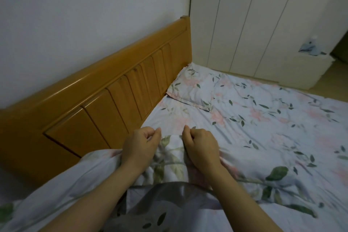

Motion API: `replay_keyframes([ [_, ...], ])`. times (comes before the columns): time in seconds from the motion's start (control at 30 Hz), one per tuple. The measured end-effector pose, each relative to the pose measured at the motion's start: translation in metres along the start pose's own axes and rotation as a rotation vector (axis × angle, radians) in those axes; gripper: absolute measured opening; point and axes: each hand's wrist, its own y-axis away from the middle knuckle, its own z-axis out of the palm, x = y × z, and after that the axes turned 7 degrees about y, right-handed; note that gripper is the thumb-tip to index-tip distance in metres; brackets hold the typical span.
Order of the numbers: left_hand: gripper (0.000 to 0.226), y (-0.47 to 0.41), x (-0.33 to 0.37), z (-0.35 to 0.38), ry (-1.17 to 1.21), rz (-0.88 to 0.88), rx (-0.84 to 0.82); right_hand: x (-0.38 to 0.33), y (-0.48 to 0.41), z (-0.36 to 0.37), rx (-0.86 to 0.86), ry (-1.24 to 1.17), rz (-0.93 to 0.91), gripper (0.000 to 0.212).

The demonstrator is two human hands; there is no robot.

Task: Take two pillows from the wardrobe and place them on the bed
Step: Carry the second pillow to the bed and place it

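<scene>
Head cam is the only view, so here goes. Both hands are gripping the second pillow (pixel 169 158) near its top edge: left hand (pixel 140 146) is curled tight into a bunch of the floral cover, right hand (pixel 200 146) is doing the same just beside it, with a ridge of fabric standing up between them. That pillow is lying at the near end of the bed (pixel 273 137), close to the wooden headboard (pixel 113 96). The first pillow (pixel 195 88) is already sitting up in the far corner, touching the headboard, right by the wardrobe (pixel 244 24), whose doors are looking closed.

What's worrying me: they're pinching the cover rather than the stuffing, so my guess is the filling is going to slump and the pillow is landing crooked or bunched. It's also sitting near the bed's edge on the left, so a sloppy let-go could be sending it sliding off the side.
</scene>
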Motion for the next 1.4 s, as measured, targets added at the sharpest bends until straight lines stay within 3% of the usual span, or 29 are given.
replay_keyframes([
  [0.7, 0.050, -0.134, -0.147, 0.089, -0.062, -0.035, -0.404, 0.056, -0.068, 0.132, -0.050, 0.133, 0.538, 0.054],
  [1.0, 0.051, -0.142, -0.196, 0.117, -0.153, 0.047, -0.427, 0.071, -0.058, 0.187, -0.001, 0.141, 0.591, 0.049],
  [1.3, 0.054, -0.036, -0.336, 0.111, -0.382, -0.161, -0.600, 0.093, 0.045, 0.314, -0.415, 0.052, 0.668, 0.042],
  [1.4, 0.052, -0.004, -0.361, 0.102, -0.410, -0.189, -0.598, 0.092, 0.079, 0.344, -0.462, 0.046, 0.656, 0.042],
])
